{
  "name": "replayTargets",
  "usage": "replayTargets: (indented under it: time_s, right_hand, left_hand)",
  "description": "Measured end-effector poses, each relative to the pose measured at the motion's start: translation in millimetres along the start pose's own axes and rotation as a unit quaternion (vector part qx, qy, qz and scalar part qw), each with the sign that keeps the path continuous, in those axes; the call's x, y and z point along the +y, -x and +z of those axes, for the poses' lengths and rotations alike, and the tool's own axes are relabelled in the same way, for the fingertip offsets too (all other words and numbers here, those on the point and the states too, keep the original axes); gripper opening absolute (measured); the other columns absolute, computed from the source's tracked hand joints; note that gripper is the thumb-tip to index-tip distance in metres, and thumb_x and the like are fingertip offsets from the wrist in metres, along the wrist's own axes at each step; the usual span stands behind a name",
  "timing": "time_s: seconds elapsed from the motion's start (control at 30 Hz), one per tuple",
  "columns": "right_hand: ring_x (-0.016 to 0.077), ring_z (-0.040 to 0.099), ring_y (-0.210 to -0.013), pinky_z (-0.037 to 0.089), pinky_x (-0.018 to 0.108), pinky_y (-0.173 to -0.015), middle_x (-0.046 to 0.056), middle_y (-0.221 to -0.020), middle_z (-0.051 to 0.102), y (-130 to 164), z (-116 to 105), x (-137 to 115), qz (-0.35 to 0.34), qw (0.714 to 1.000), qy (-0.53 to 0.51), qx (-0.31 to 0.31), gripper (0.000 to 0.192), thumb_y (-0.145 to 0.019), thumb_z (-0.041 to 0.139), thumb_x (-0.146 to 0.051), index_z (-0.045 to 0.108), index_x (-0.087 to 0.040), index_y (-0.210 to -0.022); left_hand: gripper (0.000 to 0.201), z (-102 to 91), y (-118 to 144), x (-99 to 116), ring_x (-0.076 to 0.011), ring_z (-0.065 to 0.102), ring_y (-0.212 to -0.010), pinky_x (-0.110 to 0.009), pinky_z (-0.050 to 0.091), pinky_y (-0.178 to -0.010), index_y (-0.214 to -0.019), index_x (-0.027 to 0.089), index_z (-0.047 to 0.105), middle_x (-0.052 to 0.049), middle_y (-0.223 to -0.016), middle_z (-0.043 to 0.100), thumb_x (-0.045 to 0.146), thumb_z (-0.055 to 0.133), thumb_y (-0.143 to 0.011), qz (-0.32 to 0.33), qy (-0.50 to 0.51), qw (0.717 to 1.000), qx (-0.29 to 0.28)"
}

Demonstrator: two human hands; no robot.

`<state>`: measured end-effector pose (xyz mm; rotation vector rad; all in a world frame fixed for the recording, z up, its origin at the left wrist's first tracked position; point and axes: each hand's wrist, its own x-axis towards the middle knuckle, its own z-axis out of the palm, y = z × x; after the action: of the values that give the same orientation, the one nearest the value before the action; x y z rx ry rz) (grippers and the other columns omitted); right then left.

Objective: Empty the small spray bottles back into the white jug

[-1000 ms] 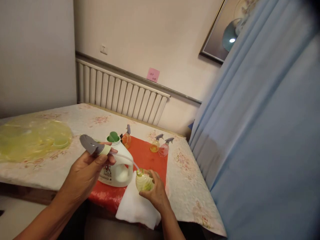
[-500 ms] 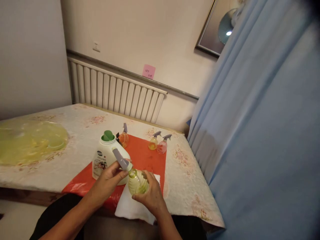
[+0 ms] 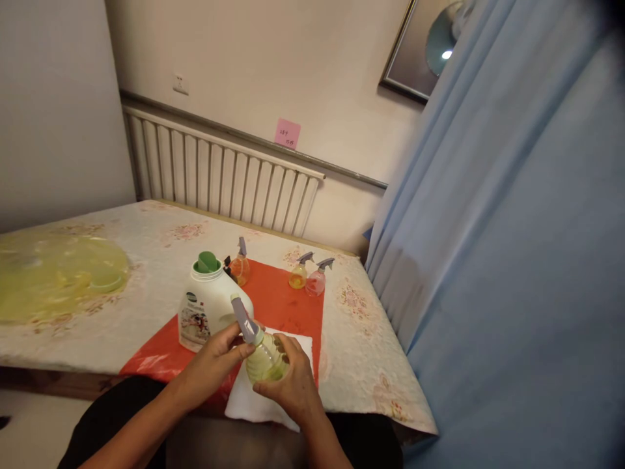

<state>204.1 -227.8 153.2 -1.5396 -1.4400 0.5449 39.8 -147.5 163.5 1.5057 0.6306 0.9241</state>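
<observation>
Head view, sprayer (image 3: pixel 245 319) lowered, seemingly on bottle (image 3: pixel 265 367)

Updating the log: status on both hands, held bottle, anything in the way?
Left hand gripping spray head. Right hand round bottle. Spray head on bottle, tightness unclear. Jug just beyond, seemingly not blocking.

We count: spray bottles (image 3: pixel 267 370), four (one near, three far); hands (image 3: pixel 294 385), two; white jug (image 3: pixel 213 306), one; red sheet (image 3: pixel 290 312), one; white cloth (image 3: pixel 249 400), one; pink note (image 3: pixel 288 133), one; radiator (image 3: pixel 228 176), one; wall socket (image 3: pixel 180 84), one; framed picture (image 3: pixel 411 62), one; blue curtain (image 3: pixel 493 228), one.
</observation>
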Motion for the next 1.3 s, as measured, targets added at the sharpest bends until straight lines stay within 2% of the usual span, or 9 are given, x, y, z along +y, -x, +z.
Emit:
replayTargets:
  time_s: [0.2,0.33,0.43,0.57,0.7,0.83,1.03,1.13,1.3]
  right_hand:
    - [0.0238,0.062,-0.094,0.051,0.035,-0.084,0.003,-0.106,0.065,4.0,-0.6,4.6,0.04,0.99,-0.118,-0.061,0.079,-0.039,0.087,-0.015,0.065,-0.024,-0.114]
    - [0.0208,0.063,-0.085,0.05,0.033,-0.075,0.002,-0.099,0.068,9.1,4.8,17.9,0.082,0.945,-0.282,-0.146,0.079,-0.044,0.09,-0.028,0.063,-0.023,-0.118]
    - [0.0178,0.062,-0.078,0.049,0.03,-0.072,0.001,-0.095,0.068,11.7,8.3,22.9,0.086,0.919,-0.348,-0.165,0.078,-0.046,0.09,-0.031,0.063,-0.022,-0.118]
    - [0.0178,0.062,-0.079,0.049,0.029,-0.071,0.001,-0.095,0.069,12.8,8.4,22.7,0.091,0.914,-0.362,-0.16,0.075,-0.044,0.091,-0.03,0.065,-0.022,-0.114]
    - [0.0185,0.063,-0.078,0.05,0.03,-0.07,0.001,-0.093,0.069,13.0,8.0,21.9,0.095,0.917,-0.358,-0.148,0.071,-0.046,0.09,-0.031,0.066,-0.021,-0.112]
    - [0.019,0.064,-0.08,0.05,0.031,-0.074,0.001,-0.094,0.069,13.1,8.0,21.9,0.094,0.917,-0.359,-0.144,0.064,-0.049,0.089,-0.03,0.066,-0.021,-0.108]
    - [0.0201,0.064,-0.08,0.051,0.032,-0.075,0.001,-0.092,0.07,13.5,7.5,21.8,0.103,0.922,-0.348,-0.131,0.062,-0.047,0.088,-0.028,0.067,-0.021,-0.105]
    - [0.0196,0.064,-0.079,0.051,0.031,-0.074,0.001,-0.092,0.07,13.7,6.8,22.4,0.107,0.919,-0.355,-0.13,0.061,-0.048,0.088,-0.028,0.068,-0.02,-0.105]
    - [0.0197,0.064,-0.079,0.05,0.03,-0.074,0.002,-0.091,0.071,14.8,9.7,31.0,0.105,0.908,-0.382,-0.134,0.063,-0.046,0.09,-0.031,0.068,-0.018,-0.104]
  left_hand:
    - [0.029,-2.6,3.1,26.6,-0.0305,0.061,-0.1,-0.038,0.046,-0.091,-0.101,0.023,0.072,-0.004,-0.099,0.072,0.038,0.069,-0.076,0.001,-0.034,0.997,-0.063]
    - [0.03,-1.9,1.1,35.4,-0.0319,0.061,-0.102,-0.039,0.046,-0.091,-0.099,0.023,0.074,-0.004,-0.098,0.074,0.039,0.07,-0.074,-0.027,-0.014,0.995,-0.1]
    - [0.034,-0.5,0.0,30.2,-0.0314,0.06,-0.107,-0.038,0.044,-0.095,-0.107,0.023,0.071,-0.004,-0.105,0.073,0.039,0.069,-0.077,-0.04,0.0,0.993,-0.111]
    - [0.036,4.4,-2.6,19.2,-0.0308,0.06,-0.109,-0.037,0.044,-0.097,-0.11,0.022,0.069,-0.006,-0.109,0.072,0.04,0.067,-0.079,-0.031,0.006,0.994,-0.107]
    - [0.033,13.1,-8.2,13.5,-0.0292,0.062,-0.101,-0.035,0.047,-0.088,-0.105,0.019,0.069,-0.007,-0.101,0.072,0.041,0.065,-0.08,-0.002,-0.018,0.997,-0.077]
    - [0.029,19.4,-10.7,12.2,-0.0255,0.063,-0.088,-0.032,0.048,-0.079,-0.101,0.019,0.069,-0.003,-0.091,0.071,0.04,0.064,-0.081,-0.015,-0.031,0.999,-0.041]
    - [0.03,27.5,-9.2,10.2,-0.0234,0.063,-0.085,-0.032,0.047,-0.078,-0.102,0.02,0.068,-0.001,-0.09,0.071,0.032,0.07,-0.075,-0.05,0.042,0.998,0.01]
    - [0.03,31.9,-10.6,8.3,-0.0205,0.061,-0.079,-0.03,0.046,-0.074,-0.097,0.019,0.065,0.0,-0.081,0.068,0.032,0.073,-0.072,-0.036,0.088,0.995,0.042]
    - [0.024,30.4,-13.4,2.5,-0.0164,0.059,-0.076,-0.026,0.045,-0.07,-0.095,0.019,0.064,0.003,-0.078,0.065,0.03,0.072,-0.075,-0.025,0.115,0.993,0.017]
